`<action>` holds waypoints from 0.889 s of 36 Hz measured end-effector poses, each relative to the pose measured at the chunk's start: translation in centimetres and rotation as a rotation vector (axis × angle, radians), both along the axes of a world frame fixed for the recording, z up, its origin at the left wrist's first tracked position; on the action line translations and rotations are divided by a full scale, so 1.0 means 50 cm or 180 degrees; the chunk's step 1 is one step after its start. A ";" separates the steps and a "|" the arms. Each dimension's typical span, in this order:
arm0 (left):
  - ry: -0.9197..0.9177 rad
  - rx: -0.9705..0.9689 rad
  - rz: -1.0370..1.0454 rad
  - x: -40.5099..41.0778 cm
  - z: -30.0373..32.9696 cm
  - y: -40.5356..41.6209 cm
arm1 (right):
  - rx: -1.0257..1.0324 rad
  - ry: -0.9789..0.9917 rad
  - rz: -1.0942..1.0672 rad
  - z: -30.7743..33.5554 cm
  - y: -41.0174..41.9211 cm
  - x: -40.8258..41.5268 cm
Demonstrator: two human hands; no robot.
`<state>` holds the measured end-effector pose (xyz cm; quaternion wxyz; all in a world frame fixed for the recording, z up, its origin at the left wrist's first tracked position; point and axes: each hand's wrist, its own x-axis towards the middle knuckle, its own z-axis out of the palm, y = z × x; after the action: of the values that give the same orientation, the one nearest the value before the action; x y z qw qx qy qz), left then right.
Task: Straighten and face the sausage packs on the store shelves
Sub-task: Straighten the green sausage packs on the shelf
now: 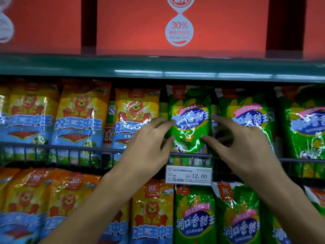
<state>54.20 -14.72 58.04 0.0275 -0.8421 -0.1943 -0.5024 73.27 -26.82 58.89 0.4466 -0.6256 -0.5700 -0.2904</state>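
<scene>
Standing upright on the upper shelf (52, 147), the green sausage pack (189, 118) sits between both hands, its long axis vertical and its printed face turned outward. On its left edge, the left hand (149, 147) touches the film with forefinger and thumb tips, the grip spread wide rather than clamped. At its right edge, the right hand (244, 143) mirrors this, fingers loosely curved and parted, thumb tip touching the pack's lower right side; whether the forefinger touches this pack or the next green pack (246, 120) I cannot tell. Both hands lie equally near, so squaring it up looks like a two-sided nudge. Left of it stands a yellow lion pack (135, 118), with a narrow dark gap between. Along the shelf's front edge runs a wire rail (70, 148) crossing the pack's foot, likely limiting any forward pull. Below hangs a price tag (189, 174), and further packs fill the lower shelf.
</scene>
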 end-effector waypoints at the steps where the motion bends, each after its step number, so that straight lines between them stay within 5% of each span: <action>1: -0.0187 0.0109 -0.0131 -0.015 -0.005 0.000 | 0.0228 -0.0109 0.0025 -0.002 -0.008 -0.005; 5: -0.0817 0.0405 -0.0118 -0.095 -0.020 0.013 | 0.0930 -0.0518 0.0629 -0.014 -0.008 -0.055; 8: -0.0890 0.0170 0.0149 -0.148 -0.020 0.043 | 0.0725 -0.0462 0.0991 -0.010 0.025 -0.106; 18: -0.0157 -0.0405 0.0551 -0.195 -0.003 0.089 | -0.0891 -0.0632 0.0088 0.018 0.132 -0.202; 32: -0.0202 -0.0536 0.0332 -0.192 0.007 0.102 | -0.0569 0.0179 0.0540 0.013 0.152 -0.203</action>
<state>44.58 -9.64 58.38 -0.0235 -0.8138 -0.2802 -0.5086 63.11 -19.20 59.52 0.4279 -0.6203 -0.6317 -0.1819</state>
